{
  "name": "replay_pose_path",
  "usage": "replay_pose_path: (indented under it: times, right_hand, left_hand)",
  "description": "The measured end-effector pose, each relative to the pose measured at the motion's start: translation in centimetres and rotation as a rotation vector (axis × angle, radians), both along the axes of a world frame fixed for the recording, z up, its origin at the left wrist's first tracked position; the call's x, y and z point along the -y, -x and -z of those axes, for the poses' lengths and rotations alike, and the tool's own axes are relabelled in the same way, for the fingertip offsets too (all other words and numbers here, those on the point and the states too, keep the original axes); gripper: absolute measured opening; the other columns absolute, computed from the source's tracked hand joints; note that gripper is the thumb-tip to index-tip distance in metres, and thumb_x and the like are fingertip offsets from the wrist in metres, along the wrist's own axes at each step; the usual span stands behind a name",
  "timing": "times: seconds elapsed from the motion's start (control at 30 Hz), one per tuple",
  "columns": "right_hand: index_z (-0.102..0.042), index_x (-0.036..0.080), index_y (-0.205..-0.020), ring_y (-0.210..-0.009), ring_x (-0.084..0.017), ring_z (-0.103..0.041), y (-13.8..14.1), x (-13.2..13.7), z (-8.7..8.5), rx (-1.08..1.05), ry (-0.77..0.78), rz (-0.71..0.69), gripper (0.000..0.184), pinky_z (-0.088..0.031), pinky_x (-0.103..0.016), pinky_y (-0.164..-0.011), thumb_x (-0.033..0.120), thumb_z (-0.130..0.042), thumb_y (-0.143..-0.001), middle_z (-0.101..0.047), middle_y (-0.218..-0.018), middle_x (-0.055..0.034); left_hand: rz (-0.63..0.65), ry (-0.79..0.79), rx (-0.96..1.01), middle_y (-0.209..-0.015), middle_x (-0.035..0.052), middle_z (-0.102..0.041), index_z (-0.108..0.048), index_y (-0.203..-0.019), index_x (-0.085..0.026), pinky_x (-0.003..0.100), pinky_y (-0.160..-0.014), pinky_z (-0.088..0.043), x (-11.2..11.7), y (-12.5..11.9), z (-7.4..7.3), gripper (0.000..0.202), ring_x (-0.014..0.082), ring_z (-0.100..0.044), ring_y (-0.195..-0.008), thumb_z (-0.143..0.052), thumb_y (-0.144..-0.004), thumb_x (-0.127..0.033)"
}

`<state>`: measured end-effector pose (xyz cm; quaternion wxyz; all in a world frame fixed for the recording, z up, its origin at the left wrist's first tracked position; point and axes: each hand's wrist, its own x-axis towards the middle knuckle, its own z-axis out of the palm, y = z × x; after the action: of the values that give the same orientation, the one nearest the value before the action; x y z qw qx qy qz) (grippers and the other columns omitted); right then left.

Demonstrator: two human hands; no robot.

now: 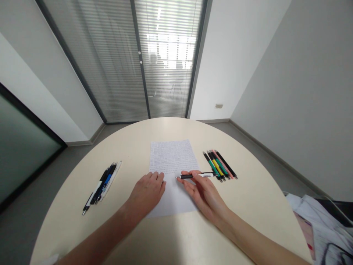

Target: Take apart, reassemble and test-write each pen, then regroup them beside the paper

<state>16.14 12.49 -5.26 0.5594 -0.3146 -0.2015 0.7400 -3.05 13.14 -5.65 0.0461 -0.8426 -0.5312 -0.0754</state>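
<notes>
My left hand (147, 193) lies flat on the near left part of a sheet of paper (172, 158) covered in dense handwriting, and holds nothing. My right hand (204, 189) is at the sheet's right edge, with a black-and-white pen (195, 176) gripped in its fingers. The pen lies roughly level, with its tip pointing left over the paper. To the right of that hand, a group of black pens with green, yellow and pink parts (219, 165) lies side by side. Several black, blue and white pens (102, 186) lie bunched left of the sheet.
All of this lies on a round cream table (171, 129). Grey floor surrounds it, with a glass door with blinds (140, 73) behind. A heap of white patterned cloth (317, 228) sits beyond the table's right edge.
</notes>
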Motion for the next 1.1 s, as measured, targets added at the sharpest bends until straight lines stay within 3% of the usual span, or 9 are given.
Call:
replay_pose_path:
  times: [0.23,0.4,0.53,0.63,0.7,0.83,0.9,1.1]
  right_hand:
    - [-0.066,0.014,-0.082,-0.089,-0.022,-0.072,0.0,-0.1,0.1,0.005,0.024,0.015,0.02,-0.054,-0.035,-0.094,0.026,-0.08,-0.073,-0.074,-0.097,-0.0091]
    - [-0.067,0.014,-0.082,-0.089,-0.023,-0.072,0.0,-0.1,0.2,0.002,0.037,0.024,0.02,-0.054,-0.035,-0.094,0.026,-0.081,-0.072,-0.074,-0.097,-0.0098]
    - [-0.067,0.014,-0.081,-0.092,-0.024,-0.071,-0.2,-0.2,0.3,-0.018,0.046,0.018,0.018,-0.053,-0.034,-0.094,0.025,-0.079,-0.073,-0.074,-0.097,-0.0094]
    - [-0.067,0.014,-0.081,-0.09,-0.022,-0.072,-0.2,-0.1,0.2,-0.027,0.069,-0.015,0.015,-0.054,-0.031,-0.091,0.023,-0.078,-0.075,-0.074,-0.097,-0.009]
    - [-0.066,0.014,-0.081,-0.086,-0.02,-0.072,-0.1,0.1,0.1,-0.037,0.065,-0.058,0.013,-0.055,-0.029,-0.088,0.022,-0.075,-0.077,-0.074,-0.095,-0.0089]
    - [-0.064,0.015,-0.081,-0.078,-0.016,-0.072,-0.1,0.6,-0.1,-0.073,0.037,-0.153,0.011,-0.056,-0.025,-0.08,0.023,-0.072,-0.081,-0.074,-0.094,-0.0075]
    - [-0.063,0.015,-0.082,-0.079,-0.017,-0.072,-0.2,0.6,-0.2,-0.07,0.05,-0.158,0.012,-0.056,-0.023,-0.076,0.023,-0.072,-0.08,-0.073,-0.094,-0.0076]
    - [-0.06,0.016,-0.085,-0.08,-0.022,-0.074,-0.7,0.2,0.0,-0.076,0.129,-0.117,0.018,-0.058,-0.025,-0.071,0.018,-0.075,-0.075,-0.074,-0.091,-0.0082]
  left_hand:
    - [-0.024,-0.027,0.031,-0.085,0.0092,-0.068,-0.063,-0.092,-0.016,0.032,-0.071,-0.048,-0.5,0.0,0.6,0.02,0.0234,-0.061,-0.079,-0.046,-0.095,-0.026]
    - [-0.076,-0.039,0.153,-0.08,0.0096,-0.067,-0.062,-0.089,-0.017,0.033,-0.066,-0.048,-0.1,0.3,0.1,0.024,0.0253,-0.062,-0.076,-0.049,-0.094,-0.036]
    - [-0.008,-0.063,0.464,-0.081,0.0037,-0.065,-0.057,-0.104,-0.02,0.029,-0.069,-0.049,1.2,-0.3,-0.8,0.018,0.0192,-0.062,-0.073,-0.046,-0.095,-0.031]
    - [-0.02,0.081,0.775,-0.074,-0.0036,-0.062,-0.051,-0.111,-0.022,0.022,-0.057,-0.047,2.3,-1.3,-1.2,0.02,0.0121,-0.056,-0.055,-0.052,-0.092,-0.029]
    - [-0.017,0.112,0.844,-0.08,-0.0032,-0.064,-0.052,-0.111,-0.023,0.022,-0.056,-0.047,2.7,-1.7,-1.3,0.024,0.011,-0.057,-0.055,-0.057,-0.089,-0.027]
    - [0.052,0.067,0.82,-0.079,-0.0012,-0.067,-0.061,-0.094,-0.022,0.023,-0.061,-0.048,2.7,-1.8,-1.5,0.007,0.0125,-0.06,-0.062,-0.058,-0.09,-0.027]
    - [0.09,0.023,0.8,-0.076,-0.0005,-0.067,-0.062,-0.088,-0.021,0.023,-0.061,-0.048,2.6,-1.6,-1.7,0.009,0.0128,-0.06,-0.063,-0.057,-0.092,-0.027]
    - [0.189,-0.2,0.737,-0.069,-0.0009,-0.065,-0.063,-0.087,-0.018,0.022,-0.056,-0.047,2.5,-1.0,-1.9,0.009,0.0111,-0.059,-0.057,-0.055,-0.092,-0.02]
